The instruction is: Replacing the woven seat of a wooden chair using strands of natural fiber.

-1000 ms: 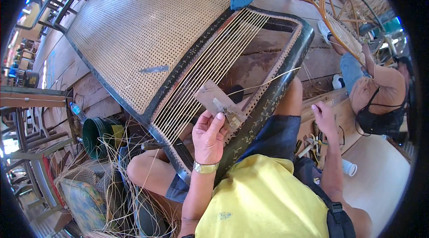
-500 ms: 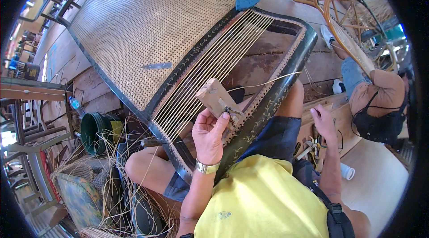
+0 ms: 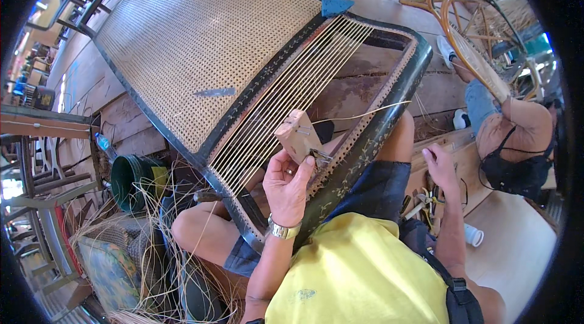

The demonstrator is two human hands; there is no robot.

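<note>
My left hand (image 3: 286, 193) is closed around a small wooden block (image 3: 299, 137) that has thin metal pieces set into it. The block is held over the open panel of a dark, flower-painted frame (image 3: 371, 126). Parallel cane strands (image 3: 292, 99) span the left part of that panel, and small holes line its edge. One loose cane strand (image 3: 365, 113) runs from behind the block across the frame's right rail. Off to the right, my right hand (image 3: 442, 169) is raised with its fingers bent together; whatever they hold is too small to make out.
A finished woven cane panel (image 3: 188, 38) carries a flat blade (image 3: 214, 91). A blue piece (image 3: 336, 6) rests on the frame. Hand tools (image 3: 426, 202) lie at right, near another person (image 3: 511, 135). Left are a green bucket (image 3: 131, 181) and tangled cane (image 3: 155, 245).
My left hand has shifted slightly to the right and turned the wooden block a little, showing more of its pins. My right hand has hardly moved.
</note>
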